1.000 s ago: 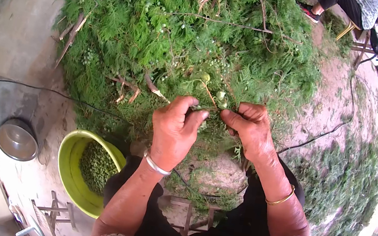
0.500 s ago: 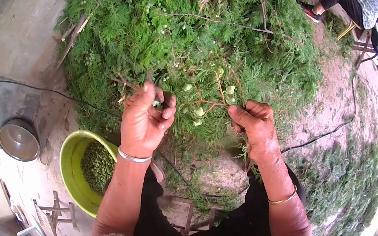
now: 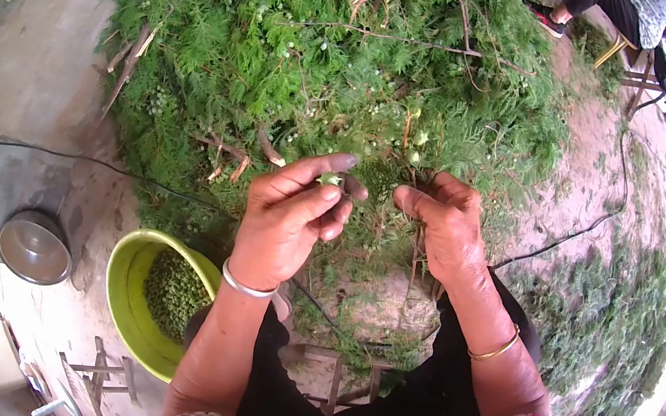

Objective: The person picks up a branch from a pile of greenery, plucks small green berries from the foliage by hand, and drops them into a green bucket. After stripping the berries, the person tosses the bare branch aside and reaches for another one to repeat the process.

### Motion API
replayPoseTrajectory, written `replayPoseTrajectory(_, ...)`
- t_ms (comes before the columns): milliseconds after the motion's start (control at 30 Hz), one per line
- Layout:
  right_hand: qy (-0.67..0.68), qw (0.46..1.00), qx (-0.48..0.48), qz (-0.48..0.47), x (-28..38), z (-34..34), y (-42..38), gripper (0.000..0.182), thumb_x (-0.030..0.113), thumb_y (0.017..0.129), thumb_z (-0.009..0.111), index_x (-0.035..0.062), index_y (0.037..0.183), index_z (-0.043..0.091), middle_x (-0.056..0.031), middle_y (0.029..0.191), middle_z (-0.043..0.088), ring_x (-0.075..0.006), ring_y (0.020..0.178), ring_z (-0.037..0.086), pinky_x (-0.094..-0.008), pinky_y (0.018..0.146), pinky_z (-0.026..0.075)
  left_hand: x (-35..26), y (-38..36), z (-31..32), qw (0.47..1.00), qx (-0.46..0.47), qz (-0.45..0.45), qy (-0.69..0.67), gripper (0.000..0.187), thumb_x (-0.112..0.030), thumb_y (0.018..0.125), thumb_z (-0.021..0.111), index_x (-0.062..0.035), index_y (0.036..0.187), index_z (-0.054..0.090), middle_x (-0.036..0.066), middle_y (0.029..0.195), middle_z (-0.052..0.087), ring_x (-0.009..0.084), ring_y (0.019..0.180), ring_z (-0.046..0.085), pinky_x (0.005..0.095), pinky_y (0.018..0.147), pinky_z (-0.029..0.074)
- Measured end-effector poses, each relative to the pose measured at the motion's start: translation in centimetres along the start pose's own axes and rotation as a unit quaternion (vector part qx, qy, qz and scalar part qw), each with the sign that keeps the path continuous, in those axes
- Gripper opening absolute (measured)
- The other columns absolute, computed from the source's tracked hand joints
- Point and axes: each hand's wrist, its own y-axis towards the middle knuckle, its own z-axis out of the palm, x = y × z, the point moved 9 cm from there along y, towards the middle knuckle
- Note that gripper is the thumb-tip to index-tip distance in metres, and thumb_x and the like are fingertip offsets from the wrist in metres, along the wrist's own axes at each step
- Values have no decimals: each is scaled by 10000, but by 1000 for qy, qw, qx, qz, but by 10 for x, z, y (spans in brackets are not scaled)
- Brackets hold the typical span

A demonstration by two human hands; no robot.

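My left hand has its thumb and fingers closed around a small pale-green cone, just left of the middle of the view. At its right, my right hand pinches a conifer sprig, whose orange-brown stem bears a few green cones. The stem's lower end is hidden by the fingers. Both hands hover over the near edge of a big heap of cut conifer branches.
A yellow-green bucket partly filled with green cones stands left of my left forearm. A metal bowl lies farther left. A black cable crosses the floor. More cut greenery covers the right side. Another person's shoe is at top right.
My left hand has moved right, toward my right hand, and now shows a cone between its fingers. The sprig in my right hand has turned more upright, with fewer cones visible on it.
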Motion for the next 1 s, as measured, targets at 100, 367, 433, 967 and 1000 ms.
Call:
replayPoseTrajectory(100,-13,1000,18,-3,5,9,-3,147,-18,712,713,-13,776,581,-43,746,616,-84,673,536,-237,614,434,1,0,4,959,-33,49,277,304,33,879,470,42,1183,488,114,813,619,90,540,485,198,446,379)
replayPoseTrajectory(367,-23,999,27,-13,-8,11,-2,148,-58,694,682,-1,698,546,-38,697,606,-69,608,508,-238,517,415,29,-3,22,931,16,0,366,489,51,843,536,15,1300,366,56,769,579,60,570,495,183,448,386)
replayPoseTrajectory(433,-30,999,15,-24,-7,7,1,140,-58,695,678,0,693,550,-31,686,603,-64,600,501,-237,511,407,37,-3,22,952,-12,-49,300,481,45,833,561,21,1280,384,55,769,588,63,576,508,182,449,391)
replayPoseTrajectory(967,-71,995,56,-35,6,-1,0,232,97,817,661,19,633,544,0,570,530,-62,500,437,-249,460,328,-17,4,-36,992,-107,33,-62,298,-293,887,586,-2,824,580,122,683,558,95,490,479,176,350,326)
replayPoseTrajectory(1000,-65,996,59,-24,5,1,-1,268,120,826,658,30,609,529,-1,538,511,-66,474,424,-249,450,316,-18,5,-37,991,-110,37,-61,298,-293,887,586,-2,824,580,122,683,558,95,490,479,176,350,326)
